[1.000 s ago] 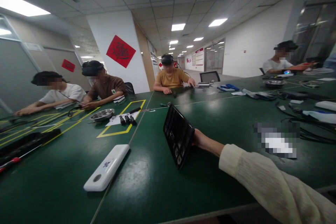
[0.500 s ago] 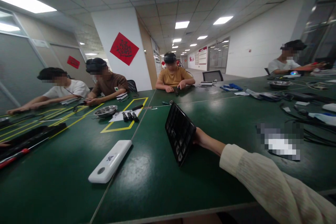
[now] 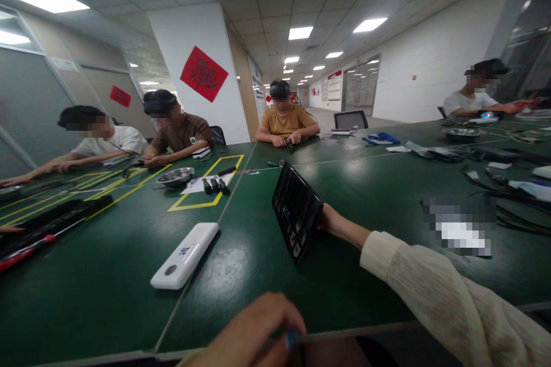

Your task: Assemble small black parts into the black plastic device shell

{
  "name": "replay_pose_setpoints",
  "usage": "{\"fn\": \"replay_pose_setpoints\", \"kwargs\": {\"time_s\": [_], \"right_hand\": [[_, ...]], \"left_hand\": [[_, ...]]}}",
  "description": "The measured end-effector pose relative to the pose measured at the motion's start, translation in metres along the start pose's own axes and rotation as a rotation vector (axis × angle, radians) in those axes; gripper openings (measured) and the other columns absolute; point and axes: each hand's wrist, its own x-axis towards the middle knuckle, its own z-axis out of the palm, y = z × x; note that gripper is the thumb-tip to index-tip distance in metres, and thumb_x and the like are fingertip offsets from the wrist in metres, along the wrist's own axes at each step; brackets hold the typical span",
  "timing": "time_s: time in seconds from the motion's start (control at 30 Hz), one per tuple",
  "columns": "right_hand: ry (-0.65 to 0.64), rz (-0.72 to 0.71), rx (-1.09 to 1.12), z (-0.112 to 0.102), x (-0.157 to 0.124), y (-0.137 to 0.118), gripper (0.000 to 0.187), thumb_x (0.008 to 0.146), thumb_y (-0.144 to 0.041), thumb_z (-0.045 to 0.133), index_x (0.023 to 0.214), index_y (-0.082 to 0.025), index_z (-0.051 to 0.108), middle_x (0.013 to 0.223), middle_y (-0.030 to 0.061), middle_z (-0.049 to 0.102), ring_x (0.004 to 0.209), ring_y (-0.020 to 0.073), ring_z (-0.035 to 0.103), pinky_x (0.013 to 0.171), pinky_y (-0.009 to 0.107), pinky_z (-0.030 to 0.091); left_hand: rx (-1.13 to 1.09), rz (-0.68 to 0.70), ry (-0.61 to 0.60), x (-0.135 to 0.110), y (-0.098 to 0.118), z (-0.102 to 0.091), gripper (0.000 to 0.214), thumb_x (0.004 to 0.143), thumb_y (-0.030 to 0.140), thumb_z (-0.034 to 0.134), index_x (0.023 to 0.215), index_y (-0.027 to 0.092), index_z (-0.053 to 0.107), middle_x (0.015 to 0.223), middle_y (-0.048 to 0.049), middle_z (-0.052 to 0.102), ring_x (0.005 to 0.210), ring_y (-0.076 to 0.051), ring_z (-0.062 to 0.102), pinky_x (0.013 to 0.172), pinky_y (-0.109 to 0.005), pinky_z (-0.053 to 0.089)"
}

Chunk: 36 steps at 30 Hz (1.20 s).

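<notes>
Right hand: my right hand (image 3: 330,222) is mostly hidden behind the black tray (image 3: 297,211); it props the tray up from the back, but I cannot tell how my fingers lie on it.
Black tray: a flat rectangle with rounded corners, glossy dark plastic, divided into a grid of small square cells. It stands tilted on its lower edge on the green table (image 3: 241,275), its face turned to my left. Whether anything sits in the cells is too dark to make out.
Left hand: my left hand (image 3: 253,335) is low at the near table edge, fingers curled together and pinching a small blue-tipped thing (image 3: 291,339), blurred and mostly covered.
Sleeve: cream ribbed knit (image 3: 434,292) on my right arm, soft and loose.
White box: a long, smooth, rounded white block (image 3: 185,255) lying flat to the left of the tray, well apart from it, with a dark round spot and a small label on top.
Metal bowl: a shallow shiny steel dish (image 3: 175,176) farther off by the yellow taped outline (image 3: 206,205); its contents cannot be read.
Small black parts: three short dark pieces (image 3: 215,186) in a row on white paper just beside the bowl.
Table: smooth, slightly reflective green surface.
</notes>
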Motion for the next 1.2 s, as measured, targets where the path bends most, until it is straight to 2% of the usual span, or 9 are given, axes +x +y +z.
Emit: {"fn": "replay_pose_setpoints", "kwargs": {"time_s": [0.03,0.1,0.23,0.3,0.4,0.5,0.63,0.87,1.2], "right_hand": [[0.001,0.001,0.001,0.0,0.0,0.001,0.037,0.079,-0.048,0.043,0.065,-0.015,0.054,0.047,0.0009,0.054,0.037,0.0106,0.046,0.035,0.021,0.029],[-0.002,-0.003,0.005,0.0,0.0,0.001,0.037,0.078,-0.048,0.044,0.066,-0.015,0.055,0.047,0.0008,0.054,0.037,0.0105,0.046,0.035,0.021,0.03],[0.003,-0.02,0.006,0.002,-0.005,-0.002,0.035,0.077,-0.049,0.046,0.066,-0.016,0.055,0.047,-0.0003,0.054,0.037,0.01,0.046,0.036,0.021,0.031],[0.008,-0.021,-0.005,0.004,-0.009,-0.004,0.037,0.078,-0.049,0.045,0.061,-0.016,0.053,0.044,-0.0005,0.051,0.035,0.0098,0.045,0.035,0.021,0.03],[0.014,-0.042,-0.03,0.006,-0.01,-0.005,0.041,0.078,-0.049,0.044,0.056,-0.016,0.051,0.041,0.0001,0.05,0.033,0.0096,0.044,0.034,0.021,0.029],[0.04,-0.045,-0.073,0.006,-0.007,-0.001,0.041,0.078,-0.05,0.044,0.057,-0.016,0.053,0.042,0.0008,0.052,0.032,0.0102,0.045,0.033,0.021,0.029],[0.097,-0.017,-0.112,0.002,0.001,0.008,0.04,0.078,-0.051,0.045,0.06,-0.016,0.054,0.042,0.0009,0.054,0.03,0.011,0.045,0.031,0.022,0.03],[0.153,-0.067,-0.148,0.006,-0.003,0.005,0.042,0.073,-0.056,0.049,0.061,-0.016,0.055,0.042,0.0009,0.055,0.035,0.0119,0.049,0.033,0.022,0.033],[0.184,-0.123,-0.111,0.021,-0.013,-0.002,0.051,0.07,-0.067,0.044,0.072,-0.016,0.051,0.044,-0.0035,0.05,0.033,0.0098,0.045,0.031,0.021,0.032]], "left_hand": [[0.118,-0.092,0.236,0.006,0.004,-0.011,0.022,0.088,0.036,0.037,0.098,0.03,0.056,0.097,-0.0014,0.06,0.09,-0.017,0.053,0.081,-0.029,0.043],[0.27,-0.143,0.524,0.019,0.006,-0.031,0.027,0.089,0.037,0.03,0.092,0.025,0.054,0.09,-0.0034,0.06,0.086,-0.018,0.054,0.081,-0.03,0.043],[0.443,-0.153,0.898,0.055,-0.016,-0.059,0.033,0.092,0.037,0.019,0.082,0.021,0.045,0.077,-0.0026,0.055,0.075,-0.016,0.053,0.072,-0.03,0.044],[0.555,-0.174,0.872,0.074,-0.036,-0.062,0.031,0.092,0.035,0.018,0.082,0.02,0.044,0.076,-0.0029,0.054,0.074,-0.016,0.054,0.071,-0.029,0.045],[0.821,-0.217,0.66,0.101,-0.064,-0.058,0.027,0.092,0.026,0.021,0.089,0.017,0.046,0.089,-0.0079,0.056,0.084,-0.018,0.056,0.077,-0.031,0.044],[0.949,-0.282,0.606,0.122,-0.083,-0.052,0.026,0.092,0.025,0.023,0.096,0.016,0.048,0.095,-0.0099,0.057,0.088,-0.019,0.056,0.079,-0.031,0.044],[0.968,-0.243,0.611,0.137,-0.095,-0.056,0.027,0.092,0.025,0.023,0.097,0.017,0.048,0.094,-0.0078,0.059,0.089,-0.019,0.055,0.079,-0.03,0.044],[0.921,-0.137,0.592,0.137,-0.104,-0.065,0.03,0.092,0.029,0.023,0.094,0.018,0.05,0.09,-0.0071,0.06,0.088,-0.019,0.054,0.081,-0.03,0.043],[0.651,-0.209,0.613,0.139,-0.117,-0.064,0.038,0.093,0.035,0.016,0.092,0.02,0.051,0.086,-0.0055,0.062,0.085,-0.018,0.058,0.075,-0.028,0.043]]}}
